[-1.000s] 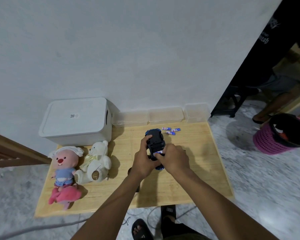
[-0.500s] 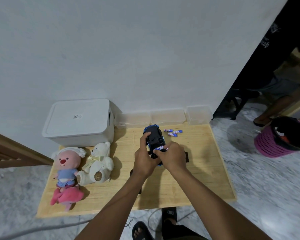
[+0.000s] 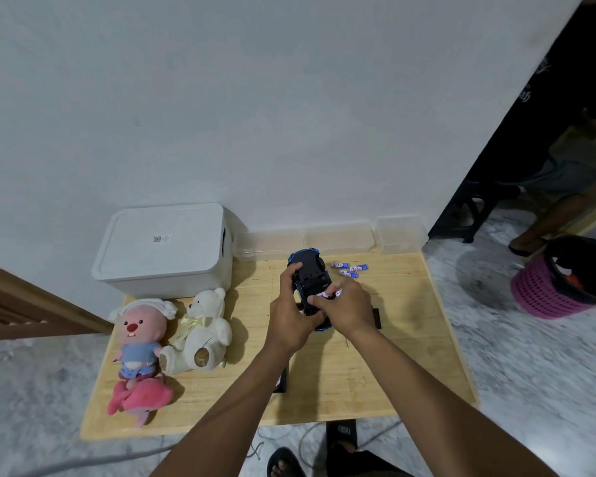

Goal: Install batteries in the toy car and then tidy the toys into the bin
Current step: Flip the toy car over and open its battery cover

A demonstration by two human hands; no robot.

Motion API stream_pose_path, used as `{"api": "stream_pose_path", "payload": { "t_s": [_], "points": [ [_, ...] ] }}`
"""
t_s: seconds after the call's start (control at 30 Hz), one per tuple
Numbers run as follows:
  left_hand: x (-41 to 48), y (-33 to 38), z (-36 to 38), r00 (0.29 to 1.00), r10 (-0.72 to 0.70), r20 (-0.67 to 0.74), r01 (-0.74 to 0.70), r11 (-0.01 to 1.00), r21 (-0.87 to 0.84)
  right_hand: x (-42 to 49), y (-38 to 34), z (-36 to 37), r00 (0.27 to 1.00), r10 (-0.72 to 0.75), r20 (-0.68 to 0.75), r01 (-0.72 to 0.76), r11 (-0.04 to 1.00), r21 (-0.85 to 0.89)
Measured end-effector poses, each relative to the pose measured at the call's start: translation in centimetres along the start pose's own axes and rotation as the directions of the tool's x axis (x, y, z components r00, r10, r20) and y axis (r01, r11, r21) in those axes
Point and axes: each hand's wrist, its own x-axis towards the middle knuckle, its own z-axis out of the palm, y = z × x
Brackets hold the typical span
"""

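left hand point(image 3: 289, 315) still wraps the toy car point(image 3: 308, 270), lifted higher now | right hand point(image 3: 350, 311) pinches a battery point(image 3: 331, 293) at its underside — we're mid-install, three spares point(image 3: 350, 269) left

The toy car point(image 3: 308, 274) shows a black underside edged in blue; the batteries point(image 3: 350, 268) are white with blue-purple bands. The bin point(image 3: 159, 251) is white, the teddy bear point(image 3: 202, 327) cream with a pale yellow ribbon, the beaver plush point(image 3: 140, 333) pink in a blue shirt, the table point(image 3: 403, 339) pale wood-grain, the basket point(image 3: 544, 299) magenta.
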Motion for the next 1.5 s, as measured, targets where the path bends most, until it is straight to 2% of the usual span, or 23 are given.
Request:
{"api": "stream_pose_path", "payload": {
  "t_s": [0.07, 0.23, 0.37, 0.47, 0.57, 0.7, 0.83, 0.97, 1.07, 1.2, 1.37, 1.5],
  "points": [
    [0.1, 0.0, 0.0, 1.000, 0.006, 0.006, -0.006, 1.000, -0.005, 0.0, 0.0, -0.3, 0.999, -0.033, -0.013, 0.033, 0.999, -0.009],
    [0.4, -0.2, 0.0, 1.000, -0.008, 0.029, 0.008, 1.000, -0.001, 0.4, 0.3, -1.5, 0.985, -0.170, -0.019, 0.164, 0.970, -0.179],
    [0.8, -0.6, -0.6, 0.999, -0.043, 0.034, 0.043, 0.999, -0.013, 0.8, 0.4, -3.0, 0.948, -0.299, 0.114, 0.320, 0.889, -0.329],
    [0.8, -1.0, -1.0, 0.996, -0.057, 0.066, 0.059, 0.998, -0.024, 1.4, 0.5, -3.8, 0.921, -0.329, 0.207, 0.385, 0.844, -0.374],
    [0.7, -1.3, -1.4, 0.994, -0.066, 0.087, 0.069, 0.997, -0.032, 1.4, 0.2, -4.2, 0.904, -0.325, 0.279, 0.407, 0.854, -0.325],
    [0.6, -1.4, -1.8, 0.989, -0.067, 0.130, 0.070, 0.997, -0.026, 1.0, -0.5, -3.9, 0.904, -0.311, 0.294, 0.358, 0.926, -0.122],
    [0.6, -1.1, -1.6, 0.984, -0.070, 0.162, 0.076, 0.997, -0.032, 1.1, -0.3, -2.7, 0.930, -0.308, 0.203, 0.314, 0.949, 0.003],
    [0.6, -1.1, -1.7, 0.984, -0.059, 0.171, 0.068, 0.997, -0.047, 1.3, -0.3, -2.6, 0.972, -0.216, 0.088, 0.196, 0.962, 0.189],
    [0.5, -1.3, -1.6, 0.979, -0.064, 0.193, 0.076, 0.996, -0.055, 1.8, 0.3, -3.0, 0.983, -0.167, 0.074, 0.149, 0.967, 0.205],
    [0.6, -1.4, -1.3, 0.974, -0.061, 0.218, 0.075, 0.996, -0.056, 1.5, 0.9, -3.9, 0.968, -0.192, 0.163, 0.173, 0.977, 0.122],
    [0.9, -1.1, -1.1, 0.968, -0.081, 0.236, 0.098, 0.993, -0.060, 1.8, 1.6, -4.7, 0.974, -0.126, 0.186, 0.085, 0.974, 0.211],
    [1.1, -0.9, -0.9, 0.966, -0.090, 0.241, 0.111, 0.991, -0.074, 2.5, 2.4, -4.6, 0.970, -0.223, 0.102, 0.214, 0.973, 0.090]
  ]
}}
